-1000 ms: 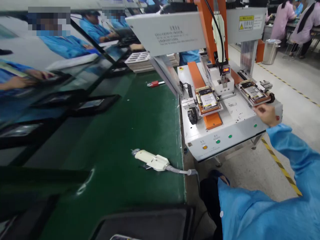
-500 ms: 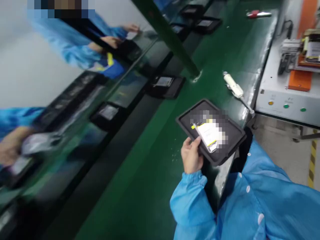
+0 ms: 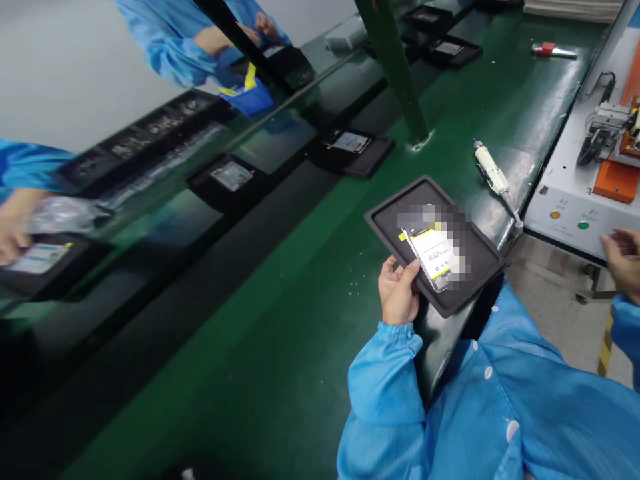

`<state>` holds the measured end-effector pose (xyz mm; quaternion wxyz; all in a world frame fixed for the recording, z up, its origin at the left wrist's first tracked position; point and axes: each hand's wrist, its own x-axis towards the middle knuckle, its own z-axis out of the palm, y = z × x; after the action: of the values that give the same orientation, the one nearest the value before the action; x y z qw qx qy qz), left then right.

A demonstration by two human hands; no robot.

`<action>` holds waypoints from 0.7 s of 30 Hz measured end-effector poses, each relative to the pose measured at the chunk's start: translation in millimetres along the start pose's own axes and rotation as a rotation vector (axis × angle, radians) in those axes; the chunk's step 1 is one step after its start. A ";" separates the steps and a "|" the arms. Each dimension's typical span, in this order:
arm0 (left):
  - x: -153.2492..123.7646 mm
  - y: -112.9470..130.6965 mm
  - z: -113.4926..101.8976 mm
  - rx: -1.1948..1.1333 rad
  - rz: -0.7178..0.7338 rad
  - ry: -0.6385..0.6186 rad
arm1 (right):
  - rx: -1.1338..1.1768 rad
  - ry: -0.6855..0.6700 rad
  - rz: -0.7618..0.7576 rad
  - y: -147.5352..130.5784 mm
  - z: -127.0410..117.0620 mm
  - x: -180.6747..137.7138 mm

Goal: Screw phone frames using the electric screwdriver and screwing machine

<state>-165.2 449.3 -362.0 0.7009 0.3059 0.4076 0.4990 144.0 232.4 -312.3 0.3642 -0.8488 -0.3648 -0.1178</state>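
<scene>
My left hand (image 3: 400, 290) grips the near left edge of a shallow black tray (image 3: 477, 267), thumb on top and fingers at the side. The tray is tilted at the front edge of the green bench. In it lies an opened phone-like device (image 3: 433, 257) with a white battery label and yellow strips; part of it is blurred out. At the right edge of the view, my right hand (image 3: 624, 263) hangs near the machine's front panel, fingers loosely bent and apart, with nothing visible in them. Behind the tray, a white electric screwdriver (image 3: 490, 167) lies on the bench.
A machine (image 3: 565, 213) with coloured buttons stands at the right. A green post (image 3: 400, 80) rises from the bench. Along a dark conveyor belt sit several black trays, one (image 3: 370, 157) close by. Across it, co-workers' hands work near a blue bin (image 3: 250, 99). A red-and-silver tool (image 3: 553, 50) lies farther back.
My right hand has come into view at the right edge. My left hand still holds the tray. The view has shifted, so the bench and tray appear farther right and slightly higher.
</scene>
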 end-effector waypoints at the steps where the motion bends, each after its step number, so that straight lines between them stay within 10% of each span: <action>1: -0.9 -0.4 0.1 -0.003 0.012 -0.001 | 0.064 -0.057 -0.016 -28.2 13.9 -3.1; 5: -4.8 -1.5 0.5 -0.022 0.042 -0.012 | 0.541 -0.622 0.146 -125.1 53.5 -15.0; 9: -9.0 -3.1 -0.5 -0.041 0.091 -0.028 | 0.788 -1.243 0.387 -163.3 64.8 -17.9; 21: -14.5 -8.0 -6.4 -0.080 0.128 -0.043 | 0.667 -1.350 0.487 -165.8 91.2 -40.8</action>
<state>-169.7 433.2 -368.0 0.6879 0.3137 0.3519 0.5519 -7.7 352.5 -307.5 0.3149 -0.6389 -0.3268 0.6212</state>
